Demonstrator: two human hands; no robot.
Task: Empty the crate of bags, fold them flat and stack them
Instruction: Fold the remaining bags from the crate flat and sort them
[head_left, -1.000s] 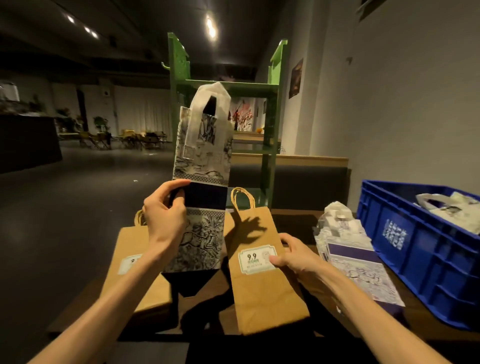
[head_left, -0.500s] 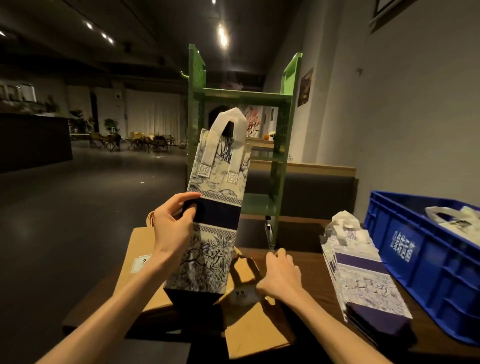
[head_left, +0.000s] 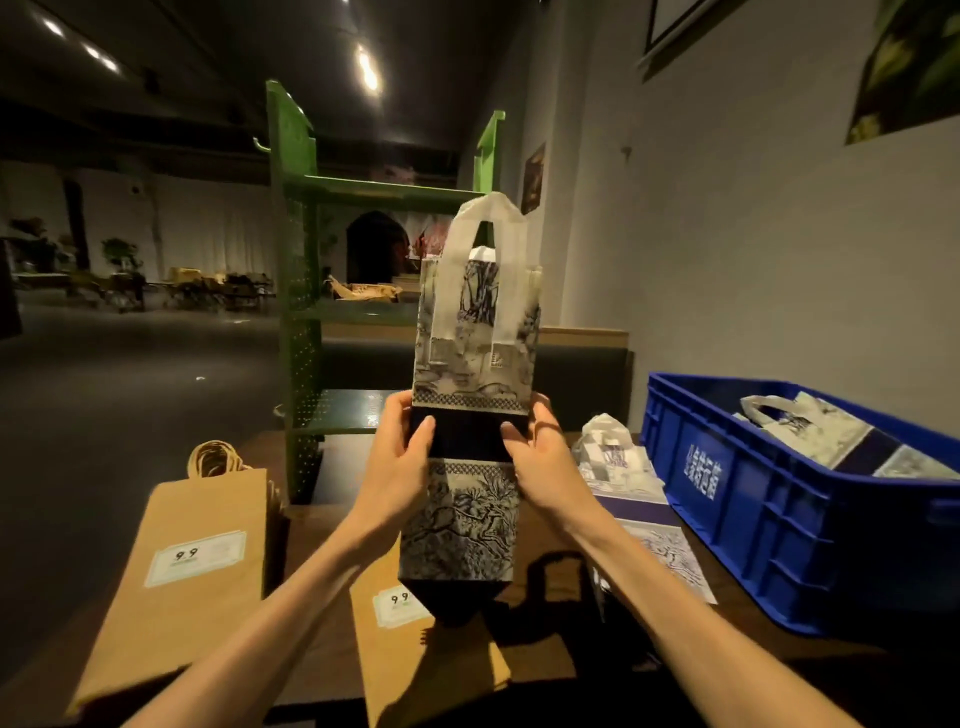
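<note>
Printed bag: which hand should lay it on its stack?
Right, likely. Both hands grip the printed bag, but the right hand is on the side of the printed stack; the left hand would have to cross over.

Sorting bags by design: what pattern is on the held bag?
Head view: tall white-handled bag has blue-and-cream scenic print with a dark navy band.

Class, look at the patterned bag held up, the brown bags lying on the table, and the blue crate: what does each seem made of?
Patterned bag: likely soft non-woven fabric, matte; its white strap handles look limp.
Brown bags: kraft paper, matte, with sharp creases and twisted cord handles.
Blue crate: moulded plastic, slightly glossy, with ribbed walls.
</note>
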